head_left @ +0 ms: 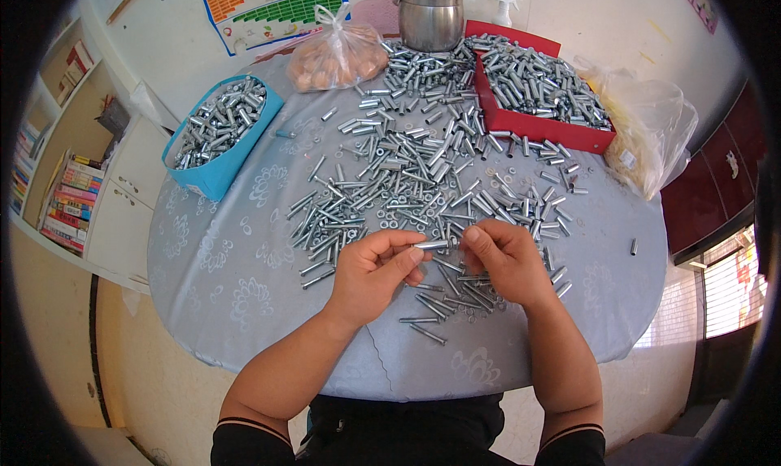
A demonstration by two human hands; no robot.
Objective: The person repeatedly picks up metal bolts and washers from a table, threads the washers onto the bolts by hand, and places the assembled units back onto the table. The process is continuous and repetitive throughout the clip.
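My left hand [373,272] pinches a short silver expansion bolt [432,245] between thumb and fingers, its shaft pointing toward my right hand. Close to the bolt's right end, my right hand [511,264] has thumb and fingers pressed together; whatever is between them is too small or hidden to name. Beneath and beyond both hands spreads a heap of loose metal bolts [407,181], sleeves, nuts and washers. Several long, thin bolts [429,333] lie on the grey tablecloth [260,303] just below my hands.
A blue box [213,173] full of metal fasteners stands at the left. A red box [553,137], also filled, is at the back right beside a clear plastic bag [651,140]. A bag of eggs [338,59] and a steel pot [431,18] stand at the far edge.
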